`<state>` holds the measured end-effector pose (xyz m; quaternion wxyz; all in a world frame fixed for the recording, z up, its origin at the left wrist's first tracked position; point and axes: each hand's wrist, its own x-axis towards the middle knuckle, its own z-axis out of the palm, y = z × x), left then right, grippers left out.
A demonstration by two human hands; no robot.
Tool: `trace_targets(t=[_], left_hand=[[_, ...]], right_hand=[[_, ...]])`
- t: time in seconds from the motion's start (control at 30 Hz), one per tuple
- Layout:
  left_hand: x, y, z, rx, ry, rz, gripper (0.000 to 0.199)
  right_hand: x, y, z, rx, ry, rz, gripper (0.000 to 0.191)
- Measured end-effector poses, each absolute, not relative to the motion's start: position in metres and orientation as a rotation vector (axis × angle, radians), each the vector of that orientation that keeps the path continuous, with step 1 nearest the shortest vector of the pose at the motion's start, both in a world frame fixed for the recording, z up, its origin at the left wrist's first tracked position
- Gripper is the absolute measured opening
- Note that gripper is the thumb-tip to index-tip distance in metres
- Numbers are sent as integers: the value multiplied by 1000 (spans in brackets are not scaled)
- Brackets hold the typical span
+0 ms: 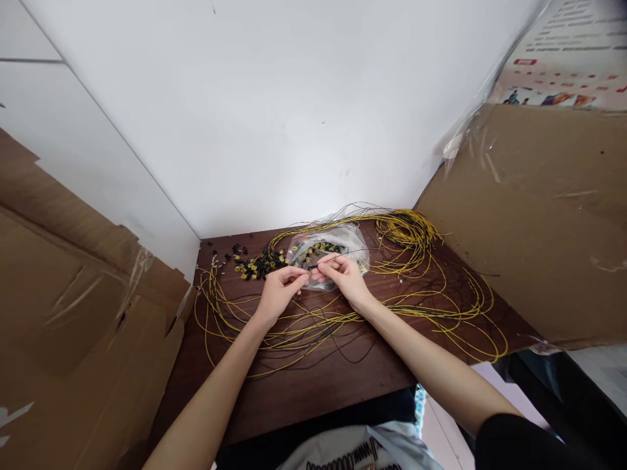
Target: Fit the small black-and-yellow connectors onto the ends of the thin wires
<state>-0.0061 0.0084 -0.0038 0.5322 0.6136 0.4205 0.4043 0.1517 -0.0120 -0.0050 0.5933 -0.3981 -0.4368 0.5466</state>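
My left hand [281, 292] and my right hand [345, 279] meet fingertip to fingertip over a clear plastic bag [361, 245]. A small black connector piece [312, 266] sits at the fingertips of my right hand, which pinches it. My left thumb and forefinger press together beside it; whatever they hold is too small to make out. Inside the bag lie several black and yellow connectors [321, 249]. More of them form a pile [259, 266] left of the bag. Loose yellow and black wires [313, 324] run across the table beneath both wrists.
A coil of yellow wire [406, 234] lies at the table's back right. Small black bits [238, 249] are scattered at the back left. Cardboard [83, 313] borders the left side, and another cardboard sheet [543, 222] the right. A white wall [304, 117] rises behind the brown table [313, 391].
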Motion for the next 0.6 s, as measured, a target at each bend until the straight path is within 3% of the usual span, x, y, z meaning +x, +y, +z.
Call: trace_targets(t=[0.23, 0.6], left_hand=[[-6, 8, -4, 1469, 983, 968, 22], [-6, 8, -4, 1453, 975, 959, 20]], right_hand=[[153, -11, -9, -985, -1038, 1224, 34], [154, -13, -11, -1073, -1202, 1117, 20]])
